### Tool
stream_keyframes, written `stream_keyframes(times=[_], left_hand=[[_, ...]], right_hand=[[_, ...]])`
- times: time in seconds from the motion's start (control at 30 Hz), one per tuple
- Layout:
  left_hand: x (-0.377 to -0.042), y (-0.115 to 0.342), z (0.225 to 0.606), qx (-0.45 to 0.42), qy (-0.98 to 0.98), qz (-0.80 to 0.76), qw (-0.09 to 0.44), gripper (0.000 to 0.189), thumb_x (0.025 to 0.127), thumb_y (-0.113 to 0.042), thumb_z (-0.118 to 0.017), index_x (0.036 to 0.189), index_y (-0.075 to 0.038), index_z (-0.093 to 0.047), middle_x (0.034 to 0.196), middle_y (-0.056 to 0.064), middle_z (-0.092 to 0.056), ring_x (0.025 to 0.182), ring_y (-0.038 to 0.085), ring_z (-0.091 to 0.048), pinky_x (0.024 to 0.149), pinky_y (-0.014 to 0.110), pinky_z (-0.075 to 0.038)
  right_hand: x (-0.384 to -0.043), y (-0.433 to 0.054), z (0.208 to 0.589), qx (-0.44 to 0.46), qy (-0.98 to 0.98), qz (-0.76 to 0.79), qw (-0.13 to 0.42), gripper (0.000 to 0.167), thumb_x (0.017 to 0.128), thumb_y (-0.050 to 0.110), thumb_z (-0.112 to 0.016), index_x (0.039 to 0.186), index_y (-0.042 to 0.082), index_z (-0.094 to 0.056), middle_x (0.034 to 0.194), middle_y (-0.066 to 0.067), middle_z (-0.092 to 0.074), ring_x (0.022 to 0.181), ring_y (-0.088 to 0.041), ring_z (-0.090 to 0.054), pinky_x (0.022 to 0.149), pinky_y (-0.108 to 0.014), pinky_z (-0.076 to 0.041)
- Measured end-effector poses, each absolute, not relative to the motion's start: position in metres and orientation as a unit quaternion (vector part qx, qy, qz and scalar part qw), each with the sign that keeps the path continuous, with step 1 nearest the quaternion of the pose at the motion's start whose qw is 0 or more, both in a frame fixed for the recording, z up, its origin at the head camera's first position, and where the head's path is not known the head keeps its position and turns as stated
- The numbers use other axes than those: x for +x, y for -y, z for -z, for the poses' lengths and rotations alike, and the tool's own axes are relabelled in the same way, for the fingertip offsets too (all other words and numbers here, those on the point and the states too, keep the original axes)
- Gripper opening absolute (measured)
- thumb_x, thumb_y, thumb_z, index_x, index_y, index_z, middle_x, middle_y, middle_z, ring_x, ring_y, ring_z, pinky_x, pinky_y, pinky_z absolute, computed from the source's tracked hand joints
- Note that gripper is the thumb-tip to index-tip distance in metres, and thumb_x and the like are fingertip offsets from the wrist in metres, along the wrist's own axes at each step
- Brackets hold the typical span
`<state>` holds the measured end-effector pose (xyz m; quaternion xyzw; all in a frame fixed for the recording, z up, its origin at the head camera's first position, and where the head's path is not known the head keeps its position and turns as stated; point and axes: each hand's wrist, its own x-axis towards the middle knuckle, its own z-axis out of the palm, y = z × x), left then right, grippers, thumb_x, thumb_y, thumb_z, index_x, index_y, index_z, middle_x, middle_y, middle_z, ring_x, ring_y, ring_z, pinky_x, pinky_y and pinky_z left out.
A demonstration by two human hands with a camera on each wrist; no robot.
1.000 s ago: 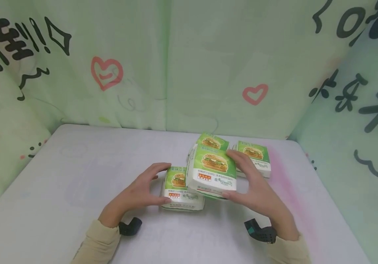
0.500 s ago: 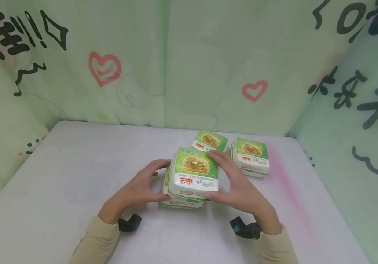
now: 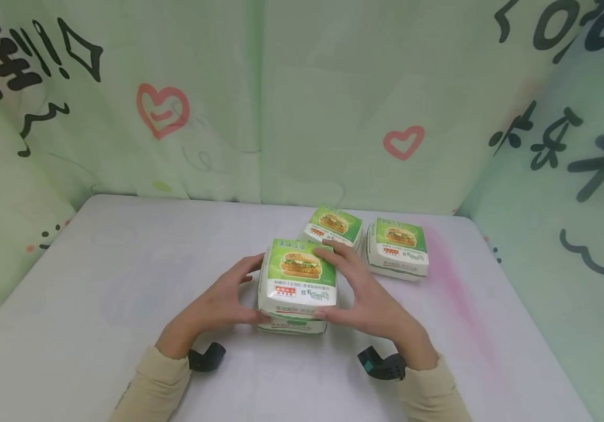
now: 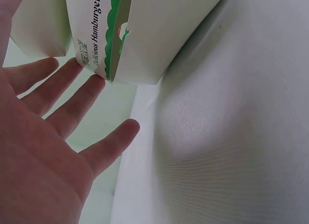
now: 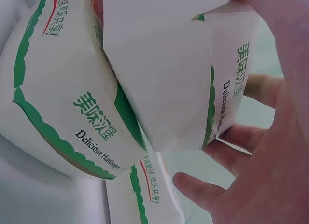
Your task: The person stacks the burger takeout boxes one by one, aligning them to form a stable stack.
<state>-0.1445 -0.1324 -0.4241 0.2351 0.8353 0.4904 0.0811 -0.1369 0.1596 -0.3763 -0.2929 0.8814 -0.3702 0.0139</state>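
My right hand (image 3: 372, 299) grips a green-and-white hamburger box (image 3: 302, 275) by its right side, thumb at the front edge and fingers at the back. This box sits over a lower hamburger box (image 3: 296, 325), mostly hidden beneath it. In the right wrist view the held box (image 5: 159, 74) tilts against the lower box (image 5: 72, 98); whether it rests fully on it I cannot tell. My left hand (image 3: 217, 302) holds the lower box from the left, thumb in front. In the left wrist view, fingertips touch the edge of the lower box (image 4: 130, 35).
Two more hamburger boxes stand behind and to the right: one angled box (image 3: 333, 225) and one squarer box (image 3: 398, 249). The white table (image 3: 138, 264) backs onto a green printed curtain (image 3: 302, 105). Each wrist wears a dark strap-mounted device (image 3: 381, 363).
My right hand has brought its hamburger box leftward and down over the lower box, uncovering the angled box behind. The left hand has stayed nearly still at the lower box.
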Motion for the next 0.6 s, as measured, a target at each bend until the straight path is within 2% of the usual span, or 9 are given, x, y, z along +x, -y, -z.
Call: stream_keyframes(times=[0.27,0.4,0.6], left_hand=[[-0.1457,0.1331,0.4256,0.243,-0.828,-0.499,0.078,0.11,0.065,-0.025,-0.092,0.155,-0.023,-0.029,0.154,-0.002,-0.039,0.144,0.022,-0.037,0.115,0.051,-0.039],[-0.1459,0.1326,0.4279,0.239,-0.828,-0.501,0.081,0.115,0.064,-0.026,-0.092,0.156,-0.027,-0.023,0.156,-0.003,-0.038,0.145,0.023,-0.037,0.116,0.052,-0.036],[-0.146,0.1321,0.4302,0.223,-0.83,-0.504,0.088,0.116,0.065,-0.024,-0.091,0.156,-0.034,-0.02,0.156,-0.009,-0.037,0.146,0.016,-0.033,0.119,0.051,-0.032]], right_hand=[[-0.1372,-0.1581,0.3769,-0.304,-0.876,0.375,0.011,0.09,0.079,0.04,-0.082,0.153,0.038,-0.031,0.165,0.006,-0.012,0.151,-0.026,-0.016,0.113,-0.066,-0.031],[-0.1367,-0.1579,0.377,-0.308,-0.874,0.376,0.012,0.09,0.078,0.041,-0.082,0.153,0.038,-0.031,0.165,0.004,-0.013,0.15,-0.026,-0.018,0.112,-0.064,-0.033],[-0.1366,-0.1582,0.3774,-0.311,-0.867,0.388,0.013,0.089,0.078,0.038,-0.082,0.152,0.036,-0.033,0.165,0.005,-0.013,0.15,-0.025,-0.02,0.112,-0.062,-0.034]])
